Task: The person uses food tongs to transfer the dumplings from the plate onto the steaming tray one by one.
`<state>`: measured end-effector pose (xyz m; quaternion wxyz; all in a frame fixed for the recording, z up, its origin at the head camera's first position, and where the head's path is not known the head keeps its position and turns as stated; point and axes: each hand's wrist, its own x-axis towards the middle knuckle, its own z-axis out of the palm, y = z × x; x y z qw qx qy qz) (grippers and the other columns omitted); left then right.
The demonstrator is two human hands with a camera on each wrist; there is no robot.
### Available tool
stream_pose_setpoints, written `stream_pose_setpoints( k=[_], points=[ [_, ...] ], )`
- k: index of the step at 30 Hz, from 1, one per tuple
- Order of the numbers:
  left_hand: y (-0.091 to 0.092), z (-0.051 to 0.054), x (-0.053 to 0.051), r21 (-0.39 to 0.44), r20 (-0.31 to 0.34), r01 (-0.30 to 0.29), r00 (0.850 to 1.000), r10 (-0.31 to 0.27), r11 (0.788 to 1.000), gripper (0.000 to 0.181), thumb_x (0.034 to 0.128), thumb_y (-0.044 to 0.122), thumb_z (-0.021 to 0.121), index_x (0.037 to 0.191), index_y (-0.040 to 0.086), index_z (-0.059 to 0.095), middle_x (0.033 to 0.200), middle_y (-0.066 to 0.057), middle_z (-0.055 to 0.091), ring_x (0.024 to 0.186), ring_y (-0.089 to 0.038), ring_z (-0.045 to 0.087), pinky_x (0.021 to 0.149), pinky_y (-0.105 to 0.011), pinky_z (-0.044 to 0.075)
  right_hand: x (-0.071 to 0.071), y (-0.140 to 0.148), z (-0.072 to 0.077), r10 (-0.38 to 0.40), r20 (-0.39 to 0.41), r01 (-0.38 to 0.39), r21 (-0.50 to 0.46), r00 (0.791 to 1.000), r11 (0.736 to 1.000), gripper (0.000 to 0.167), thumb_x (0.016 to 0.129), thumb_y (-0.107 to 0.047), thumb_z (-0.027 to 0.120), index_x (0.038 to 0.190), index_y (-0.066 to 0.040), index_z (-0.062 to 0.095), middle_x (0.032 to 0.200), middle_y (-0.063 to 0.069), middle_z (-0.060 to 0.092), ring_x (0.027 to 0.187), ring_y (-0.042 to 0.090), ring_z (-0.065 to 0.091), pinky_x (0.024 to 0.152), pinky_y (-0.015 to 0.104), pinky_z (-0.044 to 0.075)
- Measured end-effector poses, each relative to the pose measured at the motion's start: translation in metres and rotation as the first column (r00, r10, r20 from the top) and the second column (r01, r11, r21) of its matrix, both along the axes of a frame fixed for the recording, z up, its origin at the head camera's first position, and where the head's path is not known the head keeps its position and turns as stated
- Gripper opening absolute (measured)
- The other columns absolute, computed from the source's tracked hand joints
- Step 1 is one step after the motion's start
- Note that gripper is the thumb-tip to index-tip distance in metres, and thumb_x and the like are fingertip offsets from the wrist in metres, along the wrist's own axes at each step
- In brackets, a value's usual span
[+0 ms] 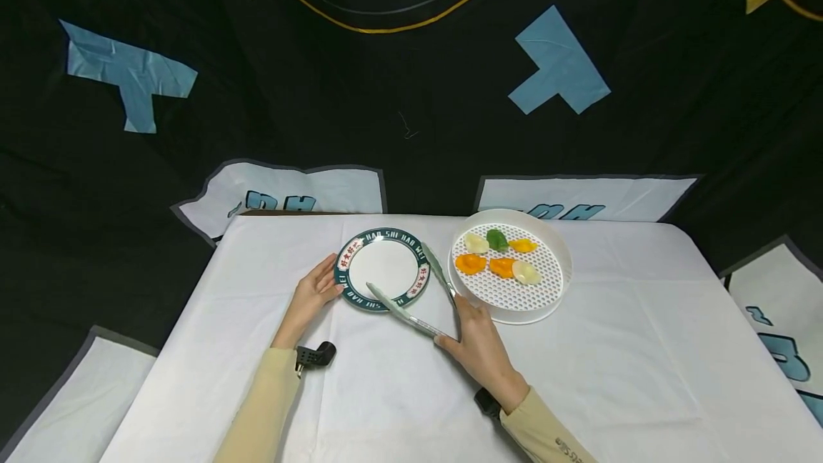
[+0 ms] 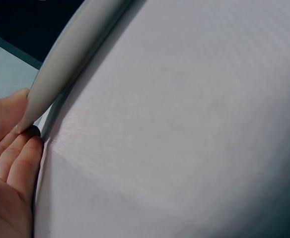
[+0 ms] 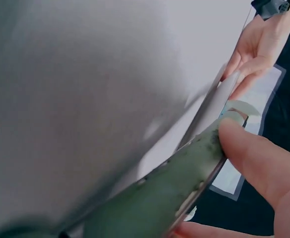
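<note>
A round plate [image 1: 383, 263] with a dark green patterned rim lies on the white-covered table. My left hand [image 1: 313, 299] pinches its left edge, thumb above and fingers below; the left wrist view shows the plate's edge [image 2: 70, 54] in that grip. Green-tipped tongs [image 1: 400, 309] are held in my right hand [image 1: 479, 345], their arms spread apart. One tip is over the plate's lower part, the other beside its right rim, and nothing is between them. To the right stands a round white steamer tray [image 1: 564, 263] with several orange, yellow, pale and green dumpling-like pieces [image 1: 501, 266].
The white tablecloth [image 1: 617, 349] covers the table, whose far edge lies just behind the plate and tray. Behind it hangs a black backdrop [image 1: 398, 113] with blue and yellow patches. A black wrist device [image 1: 315, 354] is strapped to the left wrist.
</note>
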<state>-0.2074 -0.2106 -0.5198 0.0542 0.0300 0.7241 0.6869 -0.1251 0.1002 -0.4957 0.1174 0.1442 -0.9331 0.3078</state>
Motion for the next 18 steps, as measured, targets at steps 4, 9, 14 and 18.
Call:
stream_pose_setpoints(
  k=[4,9,14,18],
  points=[
    [0.0,0.0,0.0,0.019,0.003,0.0,1.0,0.0,1.0,0.071,0.0889,-0.012,0.055,0.149,-0.005,0.019,0.154,-0.021,0.021,0.138,-0.032,0.028,0.109,-0.023,0.033,0.0,0.001,0.0,0.004,0.006,-0.005,0.01,1.0,1.0,0.077,0.07,-0.019,0.086,0.126,0.018,0.049,0.125,0.031,0.054,0.112,0.041,0.053,0.093,0.047,0.051],
    [0.0,0.003,0.001,0.011,0.007,-0.005,1.0,0.005,1.0,0.071,0.089,-0.011,0.055,0.149,-0.005,0.019,0.154,-0.021,0.02,0.139,-0.032,0.027,0.109,-0.024,0.032,0.0,0.003,-0.003,0.028,0.017,-0.028,0.003,0.999,1.0,0.08,0.07,-0.022,0.086,0.128,0.017,0.048,0.128,0.032,0.052,0.117,0.044,0.05,0.096,0.049,0.049],
    [0.0,0.007,0.002,-0.09,-0.013,-0.04,0.999,0.039,0.995,0.066,0.0917,-0.008,0.053,0.149,-0.005,0.02,0.153,-0.021,0.022,0.138,-0.033,0.029,0.109,-0.025,0.033,0.002,0.008,-0.001,0.059,0.065,-0.057,-0.031,0.996,0.998,0.076,0.076,-0.022,0.082,0.131,0.016,0.046,0.133,0.031,0.048,0.123,0.044,0.045,0.102,0.049,0.044],
    [0.0,0.016,0.006,-0.279,-0.138,-0.125,0.986,0.089,0.952,0.059,0.094,-0.003,0.052,0.147,-0.006,0.027,0.15,-0.024,0.028,0.135,-0.036,0.032,0.109,-0.033,0.035,0.005,0.018,0.012,0.042,0.061,-0.035,-0.121,0.997,0.992,0.062,0.083,-0.016,0.076,0.131,0.012,0.049,0.128,0.026,0.055,0.118,0.038,0.053,0.099,0.048,0.047]
  ],
)
